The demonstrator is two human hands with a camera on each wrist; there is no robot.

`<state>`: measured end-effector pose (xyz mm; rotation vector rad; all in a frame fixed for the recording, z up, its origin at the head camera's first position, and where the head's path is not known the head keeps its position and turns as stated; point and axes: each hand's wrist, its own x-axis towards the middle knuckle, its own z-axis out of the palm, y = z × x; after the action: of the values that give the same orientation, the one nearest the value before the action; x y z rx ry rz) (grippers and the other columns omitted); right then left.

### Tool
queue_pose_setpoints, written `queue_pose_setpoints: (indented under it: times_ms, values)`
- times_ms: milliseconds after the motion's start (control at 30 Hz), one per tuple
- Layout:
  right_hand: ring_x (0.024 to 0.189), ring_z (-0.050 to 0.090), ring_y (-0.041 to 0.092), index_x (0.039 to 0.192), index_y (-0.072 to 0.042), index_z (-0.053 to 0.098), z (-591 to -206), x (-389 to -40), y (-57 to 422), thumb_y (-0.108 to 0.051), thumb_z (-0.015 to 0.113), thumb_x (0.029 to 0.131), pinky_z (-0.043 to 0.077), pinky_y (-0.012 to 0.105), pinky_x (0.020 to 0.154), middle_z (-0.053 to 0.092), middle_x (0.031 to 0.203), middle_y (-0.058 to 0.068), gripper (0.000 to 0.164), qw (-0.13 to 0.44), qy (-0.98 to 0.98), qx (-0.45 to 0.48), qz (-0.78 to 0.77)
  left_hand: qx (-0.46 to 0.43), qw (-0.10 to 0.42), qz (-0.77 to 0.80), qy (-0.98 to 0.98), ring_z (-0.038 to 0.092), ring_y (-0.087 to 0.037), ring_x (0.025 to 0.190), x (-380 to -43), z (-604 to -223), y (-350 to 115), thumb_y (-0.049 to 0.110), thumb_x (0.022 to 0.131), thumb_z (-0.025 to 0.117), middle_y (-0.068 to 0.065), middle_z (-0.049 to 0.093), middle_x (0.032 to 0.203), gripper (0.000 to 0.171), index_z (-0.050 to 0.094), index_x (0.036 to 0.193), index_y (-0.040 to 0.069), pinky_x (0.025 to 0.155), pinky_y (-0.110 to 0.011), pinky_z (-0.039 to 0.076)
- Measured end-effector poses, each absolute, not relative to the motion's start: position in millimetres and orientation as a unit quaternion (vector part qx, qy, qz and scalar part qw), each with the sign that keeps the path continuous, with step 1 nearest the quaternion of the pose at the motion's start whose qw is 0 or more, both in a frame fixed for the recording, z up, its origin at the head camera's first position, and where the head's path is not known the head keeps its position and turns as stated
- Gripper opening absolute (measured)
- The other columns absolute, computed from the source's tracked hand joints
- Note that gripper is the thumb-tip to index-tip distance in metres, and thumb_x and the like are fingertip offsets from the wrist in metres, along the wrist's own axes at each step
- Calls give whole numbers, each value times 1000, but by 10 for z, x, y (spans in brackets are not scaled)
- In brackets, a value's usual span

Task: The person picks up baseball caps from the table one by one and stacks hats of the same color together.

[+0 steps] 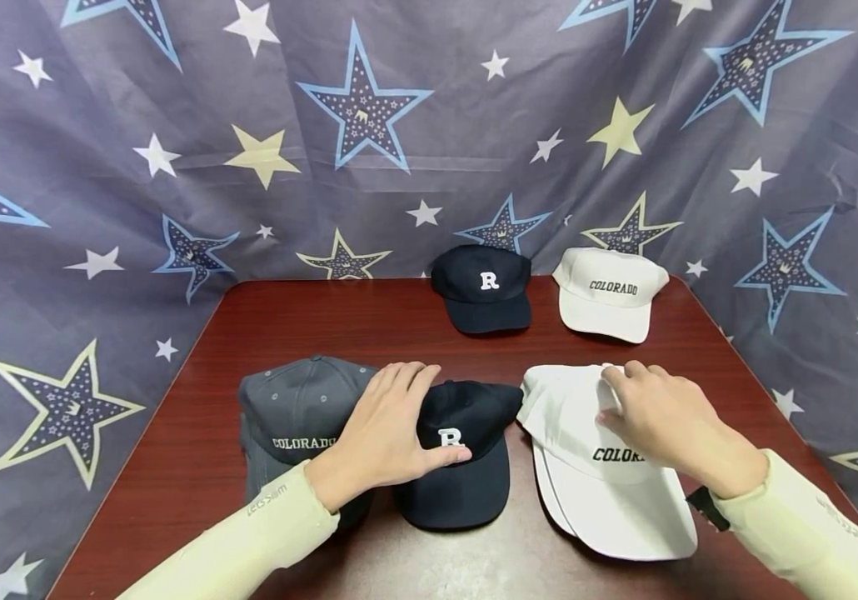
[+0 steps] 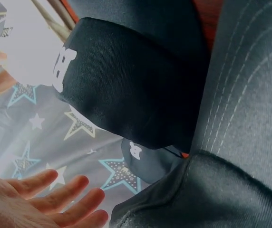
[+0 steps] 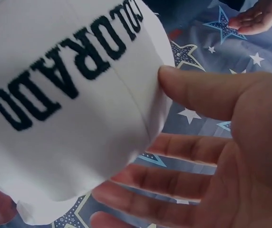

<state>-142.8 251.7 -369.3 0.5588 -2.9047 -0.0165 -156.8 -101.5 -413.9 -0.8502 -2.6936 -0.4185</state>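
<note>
My left hand (image 1: 380,429) hovers between a grey cap (image 1: 297,404) lettered COLORADO and a navy cap (image 1: 474,492) with a white R. Its fingers (image 2: 76,194) are extended and spread, with nothing held between them. Over the crown of a white COLORADO cap (image 1: 616,517) is my right hand (image 1: 672,417). The right thumb is right at the crown's side in the right wrist view, and the fingers (image 3: 174,183) reach loosely along the far edge without gripping it. A second white brim (image 1: 551,492) shows under the front one, most of it covered.
Toward the back of the brown table (image 1: 324,321) sit another navy R cap (image 1: 481,287) and another white COLORADO cap (image 1: 609,292). A grey star-patterned cloth (image 1: 197,92) hangs behind the table and along both sides.
</note>
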Motion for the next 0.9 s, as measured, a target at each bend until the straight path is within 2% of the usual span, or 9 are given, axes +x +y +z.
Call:
queue_pose_setpoints:
  times_ms: [133,267,467,600,700,900]
  values:
    - [79,66,37,116,-2,67,-3630,-1454,2537,-39,84,83,53,54,58,65,92,14,52,96,-976,195,3,-290,141,-151,-934,51,-30,128,-1550,-4130,-1034,82,75,68,-12,54,138,106,49,148,7,113,-50,38]
    - [80,69,35,113,-5,69,-3554,-1535,2578,-44,79,87,53,55,60,68,96,14,47,92,-978,185,23,-283,139,-151,-937,50,-29,130,-1532,-4130,-1051,83,75,66,-11,54,139,106,49,148,8,113,-49,38]
    - [76,68,36,113,-7,70,-3499,-1812,2721,-45,74,92,50,54,55,71,90,11,44,73,-985,142,67,-275,137,-154,-939,49,-27,130,-1511,-4147,-1072,83,75,66,-9,54,140,105,49,148,10,113,-49,38]
    - [81,69,40,118,-5,68,-3519,-2024,2852,-48,69,95,50,55,55,72,94,17,49,53,-988,119,86,-273,135,-155,-940,49,-27,130,-1495,-4145,-1087,85,75,63,-8,54,140,106,49,148,10,113,-49,39]
    - [92,69,44,124,-2,65,-3528,-2168,2942,-50,64,98,51,61,63,71,106,22,55,41,-989,105,97,-273,131,-156,-940,48,-26,131,-1487,-4132,-1094,87,76,59,-8,53,141,107,48,149,11,113,-49,39]
    - [102,65,48,133,-2,61,-3529,-2435,3042,-49,62,100,49,67,76,67,116,28,58,34,-989,95,110,-270,131,-161,-940,48,-26,131,-1475,-4096,-1112,86,75,62,-8,53,141,107,48,149,11,114,-49,38]
